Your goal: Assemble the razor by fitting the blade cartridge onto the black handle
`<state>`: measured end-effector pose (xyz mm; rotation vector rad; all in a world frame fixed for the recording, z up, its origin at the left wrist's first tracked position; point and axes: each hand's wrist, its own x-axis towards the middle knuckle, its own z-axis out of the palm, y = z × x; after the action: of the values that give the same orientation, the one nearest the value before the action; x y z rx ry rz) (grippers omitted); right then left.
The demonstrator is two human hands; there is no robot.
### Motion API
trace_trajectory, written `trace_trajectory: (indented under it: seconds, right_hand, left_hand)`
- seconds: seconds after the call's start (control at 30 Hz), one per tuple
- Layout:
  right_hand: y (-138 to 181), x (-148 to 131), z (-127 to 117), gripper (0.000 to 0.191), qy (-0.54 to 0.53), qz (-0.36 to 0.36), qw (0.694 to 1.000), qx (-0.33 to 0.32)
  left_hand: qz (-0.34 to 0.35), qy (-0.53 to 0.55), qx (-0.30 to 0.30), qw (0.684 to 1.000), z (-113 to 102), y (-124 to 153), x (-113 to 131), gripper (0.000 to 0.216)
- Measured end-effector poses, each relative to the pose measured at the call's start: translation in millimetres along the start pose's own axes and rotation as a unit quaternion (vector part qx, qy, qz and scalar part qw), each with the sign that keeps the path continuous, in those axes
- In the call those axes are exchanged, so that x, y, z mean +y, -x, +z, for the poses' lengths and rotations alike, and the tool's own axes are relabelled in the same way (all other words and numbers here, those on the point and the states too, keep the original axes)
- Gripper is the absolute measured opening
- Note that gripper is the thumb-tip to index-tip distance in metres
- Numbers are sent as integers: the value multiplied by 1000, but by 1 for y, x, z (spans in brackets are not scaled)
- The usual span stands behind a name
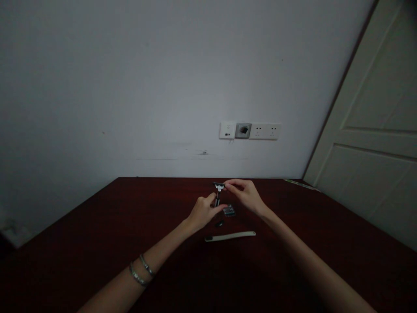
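Observation:
A razor (217, 198) with a dark, silvery handle stands upright above the table, its wide head (219, 185) at the top. My left hand (201, 213) is closed around the handle. At the right end of the head, the thumb and fingertips of my right hand (247, 195) are pinched together on its edge. Just below the hands lies a small clear plastic case (229, 211) with dark contents. A small black piece (220, 223) rests nearer to me. Closer still is a long, slim whitish stick (232, 236) with a dark left end, too dim to name.
The dark red table (130, 208) reaches back to a grey-white wall (163, 87). Sockets and a switch (249, 131) sit on the wall. A narrow patterned strip (301, 184) lies at the far right edge, beside a pale panelled door (368, 130).

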<state>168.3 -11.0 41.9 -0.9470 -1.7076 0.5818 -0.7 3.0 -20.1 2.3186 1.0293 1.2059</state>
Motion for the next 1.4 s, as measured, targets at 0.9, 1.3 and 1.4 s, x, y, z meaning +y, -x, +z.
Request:
trace_trajectory:
  seconds: [0.9,1.3,1.4]
  right_hand:
    - [4,-3,-7,20,43,-69,996,-39]
    - [7,-9,-8,18,67,-99,992,-44]
    - [7,-10,-7,17,67,-105,991,-43]
  left_hand:
    - [-8,45,-1,999,-1,-2,11,35]
    - [-10,54,12,998,0,-2,13,37]
    - [-6,47,13,999,0,-2,14,36]
